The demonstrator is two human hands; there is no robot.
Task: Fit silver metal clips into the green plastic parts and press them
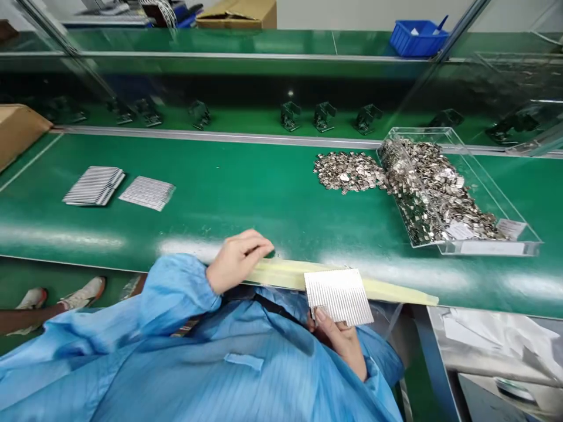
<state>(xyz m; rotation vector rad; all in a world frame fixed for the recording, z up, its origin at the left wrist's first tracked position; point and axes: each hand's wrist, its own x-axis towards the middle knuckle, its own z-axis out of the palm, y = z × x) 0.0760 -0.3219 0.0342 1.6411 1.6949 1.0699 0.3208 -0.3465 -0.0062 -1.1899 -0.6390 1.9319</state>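
My right hand (pixel 341 343) grips a flat, silvery-white ribbed sheet (pixel 338 293) by its near edge, thumb on top. The sheet is tilted up over the table's front edge. My left hand (pixel 240 259) is closed, thumb against curled fingers, just above the left end of a pale yellow tape strip (pixel 281 272) along that edge. Whatever the left fingertips hold, if anything, is hidden. At the left of the green table (pixel 246 193) lie a stack of similar ribbed sheets (pixel 94 186) and, beside it, a flatter ribbed sheet (pixel 147 193).
A clear tray (pixel 488 249) full of small shiny metal pieces (pixel 440 181) stands at the right, with a loose pile (pixel 347 171) spilling beside it. Small dark fixtures (pixel 324 116) line the back. A blue bin (pixel 417 38) sits on the shelf; a cardboard box (pixel 20 132) is at left.
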